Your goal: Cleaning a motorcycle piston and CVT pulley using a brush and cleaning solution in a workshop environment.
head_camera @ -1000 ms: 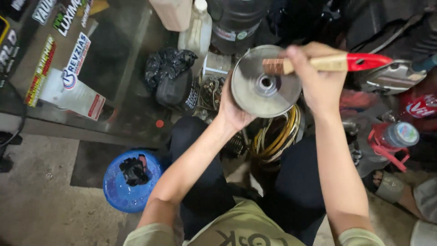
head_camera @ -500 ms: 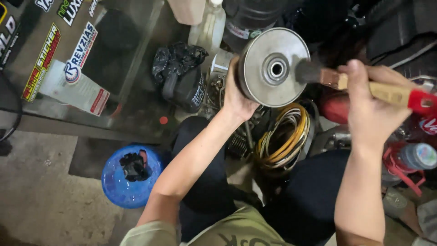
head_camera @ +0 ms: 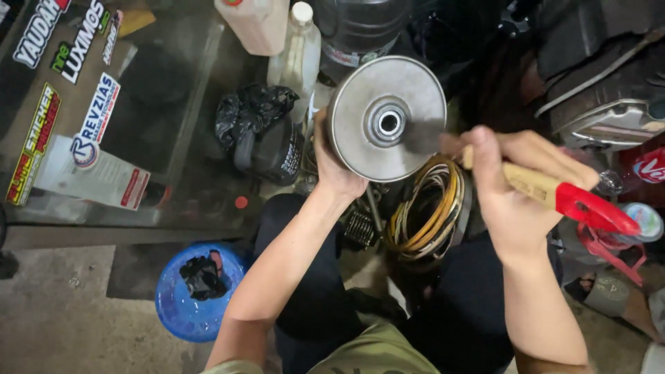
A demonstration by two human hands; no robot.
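Disc point(head_camera: 374, 149) of grey metal now sits higher and more face-on, left hand point(head_camera: 337, 170) clenched on its rim; the brush point(head_camera: 533, 187), in the right hand's point(head_camera: 516, 201) grip, has swung back onto its face, so cleaning continues above the wire coil point(head_camera: 426, 208).

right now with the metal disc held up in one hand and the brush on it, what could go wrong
1. The left hand holds the round metal disc only at its rim, so a hard stroke might tip it out of that grip.
2. If dropped, it could land on the coiled cables and clutter below.
3. The brush in the right hand works at the disc's right edge; the bristles look blurred, and brushed-off dirt may fall onto the lap.
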